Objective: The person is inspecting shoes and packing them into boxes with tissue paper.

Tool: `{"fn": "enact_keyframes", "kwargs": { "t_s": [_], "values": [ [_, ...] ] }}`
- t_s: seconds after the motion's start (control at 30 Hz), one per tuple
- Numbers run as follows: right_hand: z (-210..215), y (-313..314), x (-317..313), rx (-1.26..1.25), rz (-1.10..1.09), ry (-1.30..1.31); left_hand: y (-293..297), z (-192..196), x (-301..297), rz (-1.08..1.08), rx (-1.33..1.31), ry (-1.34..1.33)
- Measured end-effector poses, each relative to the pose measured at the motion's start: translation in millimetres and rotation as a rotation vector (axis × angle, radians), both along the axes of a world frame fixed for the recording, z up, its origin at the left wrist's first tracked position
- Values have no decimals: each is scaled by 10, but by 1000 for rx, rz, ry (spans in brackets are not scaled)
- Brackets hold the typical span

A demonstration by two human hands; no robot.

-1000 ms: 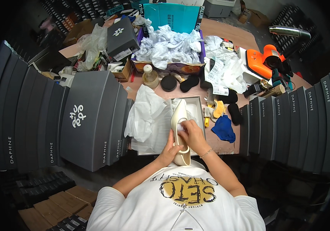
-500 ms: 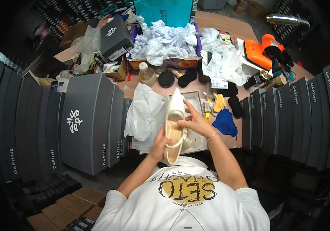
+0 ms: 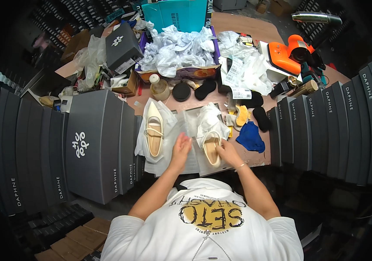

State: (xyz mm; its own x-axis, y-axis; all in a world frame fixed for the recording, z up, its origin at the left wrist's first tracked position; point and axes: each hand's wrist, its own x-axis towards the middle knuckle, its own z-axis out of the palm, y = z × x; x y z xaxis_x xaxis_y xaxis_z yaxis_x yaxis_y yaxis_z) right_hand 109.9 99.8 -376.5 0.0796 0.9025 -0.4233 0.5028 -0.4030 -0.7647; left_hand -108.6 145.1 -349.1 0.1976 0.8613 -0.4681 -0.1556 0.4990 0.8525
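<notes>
A cream pointed flat shoe (image 3: 154,141) with a thin strap lies on white tissue paper (image 3: 144,150) on the left, toe pointing away from me. My left hand (image 3: 181,150) is between the two shoes, fingers stretched out and holding nothing. On the right, my right hand (image 3: 229,153) grips the side of the second cream shoe (image 3: 211,153) near its heel. Crumpled white tissue (image 3: 212,119) covers that shoe's toe. Under the shoes and paper is a shallow grey shoe box (image 3: 191,115), mostly hidden.
Dark grey shoe boxes (image 3: 101,152) line the left side, and more boxes (image 3: 320,130) the right. Behind stand a bottle (image 3: 160,90), a round black tin (image 3: 181,92) and a carton of crumpled paper (image 3: 177,50). A blue cloth (image 3: 250,137) lies right of the shoes.
The shoe I held in both hands now lies on the tissue at left. My left hand has let go, and my right hand has taken hold of the other shoe.
</notes>
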Motion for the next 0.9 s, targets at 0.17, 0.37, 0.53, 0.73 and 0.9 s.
{"fn": "enact_keyframes", "kwargs": {
  "t_s": [0.17,0.37,0.53,0.73,0.9],
  "values": [
    [1222,-151,-29,-92,380,36,672,22,-20,-144,-370,-572],
    [1033,-444,338,-148,339,37,1218,353,-421,455,143,-447],
    [1139,-398,422,69,-35,31,703,260,158,97,695,292],
    [1065,-157,319,110,-178,62,105,-369,510,-426,62,-245],
    [1019,-114,84,209,-145,31,146,299,372,-228,-329,-611]
  ]
}}
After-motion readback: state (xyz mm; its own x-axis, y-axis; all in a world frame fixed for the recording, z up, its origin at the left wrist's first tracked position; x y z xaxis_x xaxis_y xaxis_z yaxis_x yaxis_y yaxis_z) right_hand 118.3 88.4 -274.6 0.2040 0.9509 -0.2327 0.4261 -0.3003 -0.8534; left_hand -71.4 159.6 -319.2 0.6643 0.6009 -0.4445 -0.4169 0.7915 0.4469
